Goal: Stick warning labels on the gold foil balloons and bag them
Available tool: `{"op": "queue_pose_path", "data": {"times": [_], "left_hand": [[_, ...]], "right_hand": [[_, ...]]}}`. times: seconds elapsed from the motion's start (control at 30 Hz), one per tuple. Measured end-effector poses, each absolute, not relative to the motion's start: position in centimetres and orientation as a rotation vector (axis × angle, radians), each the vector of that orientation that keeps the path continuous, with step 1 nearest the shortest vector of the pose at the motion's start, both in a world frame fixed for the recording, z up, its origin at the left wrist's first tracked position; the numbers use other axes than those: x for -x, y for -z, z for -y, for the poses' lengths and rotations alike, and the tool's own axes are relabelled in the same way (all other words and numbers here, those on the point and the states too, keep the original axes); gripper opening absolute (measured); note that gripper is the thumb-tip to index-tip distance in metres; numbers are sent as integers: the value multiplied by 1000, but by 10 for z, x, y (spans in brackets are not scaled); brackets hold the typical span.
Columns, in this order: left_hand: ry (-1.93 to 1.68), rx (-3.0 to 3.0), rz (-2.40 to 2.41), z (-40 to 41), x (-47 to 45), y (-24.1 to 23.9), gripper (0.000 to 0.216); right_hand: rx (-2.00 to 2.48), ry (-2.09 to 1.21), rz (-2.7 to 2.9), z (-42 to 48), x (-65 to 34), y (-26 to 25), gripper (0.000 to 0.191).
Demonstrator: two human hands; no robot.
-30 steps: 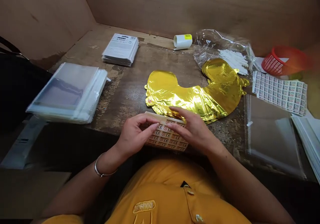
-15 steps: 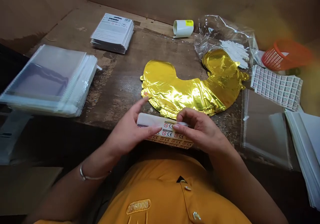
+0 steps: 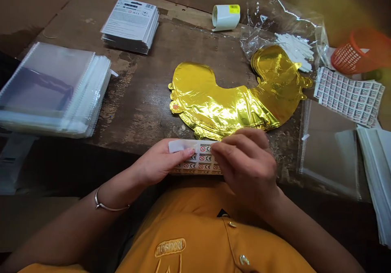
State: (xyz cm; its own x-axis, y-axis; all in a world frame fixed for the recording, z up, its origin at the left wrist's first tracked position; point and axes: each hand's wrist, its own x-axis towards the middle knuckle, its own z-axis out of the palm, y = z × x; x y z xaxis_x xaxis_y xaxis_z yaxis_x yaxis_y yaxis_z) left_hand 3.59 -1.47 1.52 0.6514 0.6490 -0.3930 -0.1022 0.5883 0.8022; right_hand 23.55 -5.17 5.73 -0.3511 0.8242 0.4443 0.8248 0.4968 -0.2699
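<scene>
Low in front of my body, my left hand point(image 3: 161, 161) grips the left end of a white sticker sheet point(image 3: 203, 166), thumb on top. Rows of small CE-mark labels are printed on it. Over the sheet's right part is my right hand point(image 3: 247, 159), thumb and forefinger pinched together at a label in the top row; whether a label is lifted between them I cannot tell. Just beyond both hands lies a stack of shiny gold foil balloons point(image 3: 220, 102), flat and curved, with small tabs at the ends.
Clear plastic sleeves point(image 3: 51, 86) are piled at left, printed cards point(image 3: 130, 25) behind. A white label roll point(image 3: 226, 17), a clear bag point(image 3: 259, 25) with white sticks, an orange basket point(image 3: 351, 55), another label sheet point(image 3: 348, 96) and a clear sleeve point(image 3: 330, 151) occupy the right.
My right hand has turned over and moved in, pinching at the sheet's top row instead of holding its right end. The sheet now shows more of its label rows; the view has shifted slightly.
</scene>
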Motion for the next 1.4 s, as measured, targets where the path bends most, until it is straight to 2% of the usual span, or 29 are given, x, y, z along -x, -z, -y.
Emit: {"op": "queue_pose_path", "data": {"times": [0.5,0.83,1.13,1.4], "left_hand": [[-480,-1106,-903,19,-37,-24,27],[-522,-1254,-955,18,-42,-33,26],[-544,-1045,-958,21,-40,-19,27],[-548,-1138,-987,22,-43,-21,26]], "right_hand": [[1405,-46,2298,56,-226,-51,7],[1398,31,2337,56,-222,-47,15],[1523,-444,1955,51,-226,-44,9],[1541,-280,2166,54,-223,-50,12]]}}
